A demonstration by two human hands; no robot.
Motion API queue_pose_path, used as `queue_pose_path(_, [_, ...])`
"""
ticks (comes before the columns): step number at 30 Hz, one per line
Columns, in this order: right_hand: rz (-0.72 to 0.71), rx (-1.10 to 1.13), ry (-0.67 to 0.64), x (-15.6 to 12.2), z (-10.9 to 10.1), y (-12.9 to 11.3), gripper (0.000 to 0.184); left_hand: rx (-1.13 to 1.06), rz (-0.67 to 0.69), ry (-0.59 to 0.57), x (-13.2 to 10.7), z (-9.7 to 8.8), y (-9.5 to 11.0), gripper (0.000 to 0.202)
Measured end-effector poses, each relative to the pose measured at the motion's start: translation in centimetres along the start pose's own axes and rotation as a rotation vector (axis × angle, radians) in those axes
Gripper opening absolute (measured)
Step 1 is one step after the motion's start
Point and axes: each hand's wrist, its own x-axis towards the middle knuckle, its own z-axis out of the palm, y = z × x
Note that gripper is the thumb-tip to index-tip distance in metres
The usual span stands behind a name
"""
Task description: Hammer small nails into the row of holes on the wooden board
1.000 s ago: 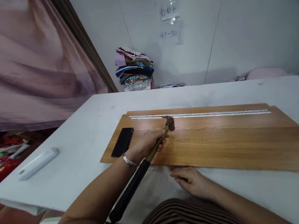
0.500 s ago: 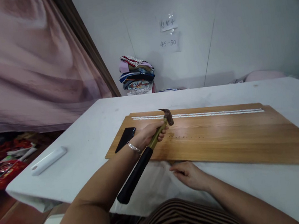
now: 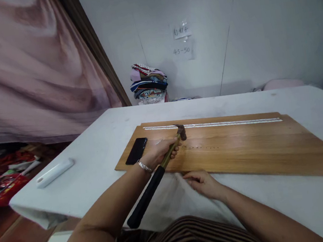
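Observation:
My left hand (image 3: 167, 151) is wrapped round the upper handle of a claw hammer (image 3: 147, 196) with a rusty head and a long black grip. The hammer slants over a brown wooden board (image 3: 258, 144), its head toward the far side. A row of small dark nails or marks (image 3: 200, 147) dots the board just right of my left hand. Below the board's front edge, my right hand (image 3: 202, 183) has its fingers curled and pressed together beside a fold of white tablecloth (image 3: 178, 197). What those fingers hold, if anything, is hidden.
A black phone (image 3: 136, 150) lies on the board's left end, near a few thin silvery nails (image 3: 158, 141). Two white strips (image 3: 232, 123) run along its far side. A white plastic handle-like piece (image 3: 55, 173) rests on the table's left. Folded clothes (image 3: 148, 84) are stacked behind.
The hammer head has come down lower toward the board, along with my left hand. Silvery nails now show beside the phone. My right hand has shifted slightly up toward the board's edge.

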Motion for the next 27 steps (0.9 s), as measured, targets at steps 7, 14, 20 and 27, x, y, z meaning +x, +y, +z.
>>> queue_pose_path(7, [0.213, 0.341, -0.005, 0.5, -0.4, 0.3, 0.038, -0.028, 0.049, -0.007, -0.1, 1.4, 1.3, 0.026])
queue_pose_path(14, [0.218, 0.353, -0.013, 0.6, -0.1, 0.5, 0.035, 0.034, -0.008, -0.001, 0.2, 1.2, -0.4, 0.03])
queue_pose_path(20, [0.236, 0.346, -0.018, 0.6, 0.1, 0.9, 0.035, 0.045, -0.04, -0.003, 0.2, 0.6, -1.6, 0.025])
queue_pose_path(27, [0.233, 0.303, -0.028, 0.4, 0.0, 0.8, 0.033, 0.058, -0.009, 0.002, -0.4, 0.6, -1.7, 0.026])
